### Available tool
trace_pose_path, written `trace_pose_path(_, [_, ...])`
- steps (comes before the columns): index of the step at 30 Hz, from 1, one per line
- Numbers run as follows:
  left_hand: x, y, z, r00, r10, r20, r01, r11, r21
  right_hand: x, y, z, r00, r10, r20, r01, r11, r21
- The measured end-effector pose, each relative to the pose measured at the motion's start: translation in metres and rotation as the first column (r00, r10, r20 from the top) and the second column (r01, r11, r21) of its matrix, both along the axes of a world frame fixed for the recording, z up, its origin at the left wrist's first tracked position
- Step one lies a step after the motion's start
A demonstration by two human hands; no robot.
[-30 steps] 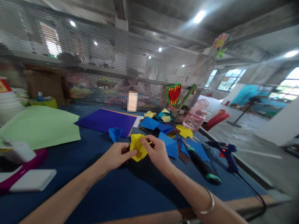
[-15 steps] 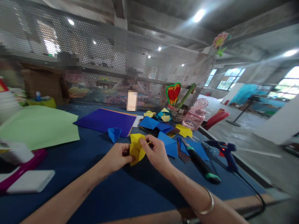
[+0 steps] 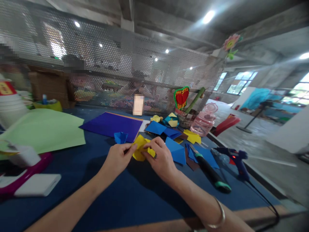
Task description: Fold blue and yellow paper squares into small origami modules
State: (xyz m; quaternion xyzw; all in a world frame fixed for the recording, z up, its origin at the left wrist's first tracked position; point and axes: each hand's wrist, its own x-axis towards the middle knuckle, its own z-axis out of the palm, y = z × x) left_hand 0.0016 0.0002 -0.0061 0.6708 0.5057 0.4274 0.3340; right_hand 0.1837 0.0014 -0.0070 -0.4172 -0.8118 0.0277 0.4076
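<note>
Both hands meet over the blue table (image 3: pixel 135 199) on a folded yellow paper piece (image 3: pixel 140 147). My left hand (image 3: pixel 117 159) pinches its left edge between thumb and fingers. My right hand (image 3: pixel 160 157) grips its right side, fingers curled over the fold; a bangle sits on that wrist. A small folded blue paper shape (image 3: pixel 120 137) lies just beyond the left hand, beside a purple sheet (image 3: pixel 111 124).
Blue and yellow paper squares (image 3: pixel 177 146) are scattered right of my hands. A black-handled tool (image 3: pixel 210 172) and a blue glue gun (image 3: pixel 238 159) with its cord lie at right. A light green sheet (image 3: pixel 45 129), a pink tray (image 3: pixel 24 170) and a pink jar (image 3: pixel 205 120) stand around.
The yellow paper has been turned and pressed flatter between my hands, which have moved slightly away from me. The view has shifted a little.
</note>
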Motion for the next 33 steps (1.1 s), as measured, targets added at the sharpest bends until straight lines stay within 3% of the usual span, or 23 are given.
trace_pose_path(5, [0.0012, -0.0038, 0.0019, 0.976, 0.11, -0.186, -0.088, 0.988, 0.124, -0.0009, 0.0008, -0.0016, 0.965, -0.079, 0.249, 0.065, 0.996, 0.065])
trace_pose_path(12, [0.005, -0.0075, -0.0001, 0.973, 0.062, -0.221, -0.013, 0.976, 0.217, -0.0022, -0.0014, -0.0012, 0.906, -0.119, 0.406, 0.089, 0.992, 0.091])
trace_pose_path(17, [0.0061, -0.0082, -0.0022, 0.967, 0.035, -0.25, 0.037, 0.96, 0.277, -0.0009, 0.0011, -0.0041, 0.903, -0.115, 0.414, 0.088, 0.993, 0.082])
trace_pose_path(26, [0.0042, -0.006, 0.0033, 0.984, 0.057, -0.167, -0.027, 0.984, 0.173, -0.0002, 0.0009, -0.0023, 0.898, -0.17, 0.406, 0.141, 0.985, 0.101])
trace_pose_path(30, [0.0045, -0.0059, 0.0036, 0.984, 0.072, -0.162, -0.042, 0.983, 0.178, 0.0, -0.0005, -0.0004, 0.913, -0.208, 0.352, 0.187, 0.978, 0.094])
trace_pose_path(33, [0.0037, -0.0026, 0.0004, 0.988, 0.076, -0.135, -0.061, 0.992, 0.113, -0.0003, -0.0005, -0.0002, 0.943, -0.188, 0.275, 0.17, 0.982, 0.087])
